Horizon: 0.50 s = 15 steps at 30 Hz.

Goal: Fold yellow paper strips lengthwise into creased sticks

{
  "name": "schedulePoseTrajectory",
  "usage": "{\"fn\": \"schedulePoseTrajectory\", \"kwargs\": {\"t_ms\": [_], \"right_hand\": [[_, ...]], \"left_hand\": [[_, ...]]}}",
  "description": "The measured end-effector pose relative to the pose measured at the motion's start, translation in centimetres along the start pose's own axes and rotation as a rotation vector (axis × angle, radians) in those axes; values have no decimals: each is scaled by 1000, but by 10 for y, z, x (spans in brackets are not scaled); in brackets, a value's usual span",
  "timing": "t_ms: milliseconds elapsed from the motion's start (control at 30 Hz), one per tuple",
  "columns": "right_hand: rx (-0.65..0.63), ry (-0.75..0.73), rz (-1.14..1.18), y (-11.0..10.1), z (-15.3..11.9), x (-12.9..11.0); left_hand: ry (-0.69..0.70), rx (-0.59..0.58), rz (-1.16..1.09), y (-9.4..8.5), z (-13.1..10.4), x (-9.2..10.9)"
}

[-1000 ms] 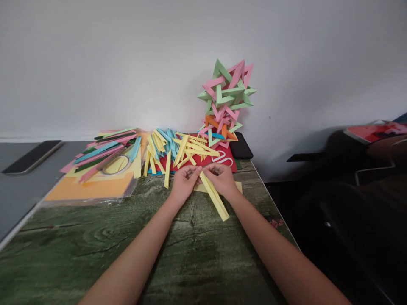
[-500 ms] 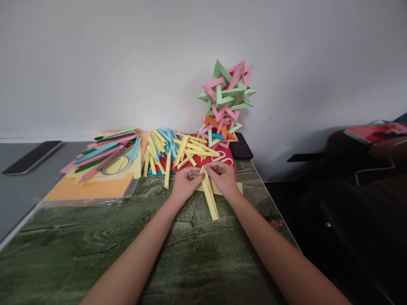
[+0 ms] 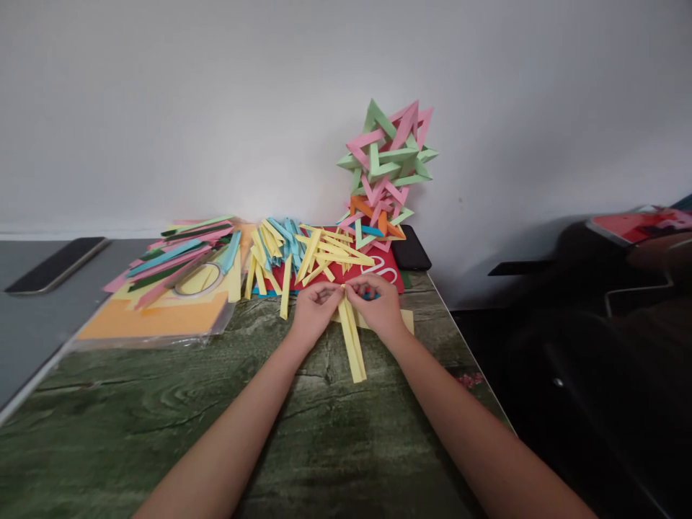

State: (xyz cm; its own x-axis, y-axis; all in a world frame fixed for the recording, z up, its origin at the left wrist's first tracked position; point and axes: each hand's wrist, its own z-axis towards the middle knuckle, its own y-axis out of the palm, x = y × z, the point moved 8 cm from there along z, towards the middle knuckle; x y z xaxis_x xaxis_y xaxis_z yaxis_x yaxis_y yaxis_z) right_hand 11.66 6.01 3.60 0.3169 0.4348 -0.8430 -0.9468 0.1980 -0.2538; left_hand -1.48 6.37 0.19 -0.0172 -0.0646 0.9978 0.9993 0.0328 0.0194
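Observation:
A folded yellow paper strip (image 3: 352, 346) hangs down toward me, its far end pinched between both hands. My left hand (image 3: 318, 306) grips that end from the left, thumb and fingertips pressed together. From the right, my right hand (image 3: 380, 303) pinches the same end, its fingertips nearly touching the left ones. Under my right hand lies a flat pale yellow paper piece (image 3: 407, 321). Just beyond the hands, folded yellow strips (image 3: 335, 254) are heaped on a red sheet (image 3: 390, 263), with blue folded strips (image 3: 292, 241) beside them.
A green and pink paper star model (image 3: 400, 155) stands at the back above smaller stars (image 3: 375, 220). A phone (image 3: 411, 249) lies at their right, another phone (image 3: 57, 265) far left. Colored strips, a tape roll (image 3: 197, 293) and an orange sheet pack (image 3: 154, 321) sit left on the table (image 3: 216, 404).
The near end of the held strip has swung slightly left and toward me. My fingertips have closed in around its far tip, covering more of it.

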Motion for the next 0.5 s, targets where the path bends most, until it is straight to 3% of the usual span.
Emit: {"fn": "schedulePoseTrajectory", "kwargs": {"t_ms": [500], "right_hand": [[-73,-77,-65,6,-3,-4]], "left_hand": [[27,-12,44,-2,0,3]]}}
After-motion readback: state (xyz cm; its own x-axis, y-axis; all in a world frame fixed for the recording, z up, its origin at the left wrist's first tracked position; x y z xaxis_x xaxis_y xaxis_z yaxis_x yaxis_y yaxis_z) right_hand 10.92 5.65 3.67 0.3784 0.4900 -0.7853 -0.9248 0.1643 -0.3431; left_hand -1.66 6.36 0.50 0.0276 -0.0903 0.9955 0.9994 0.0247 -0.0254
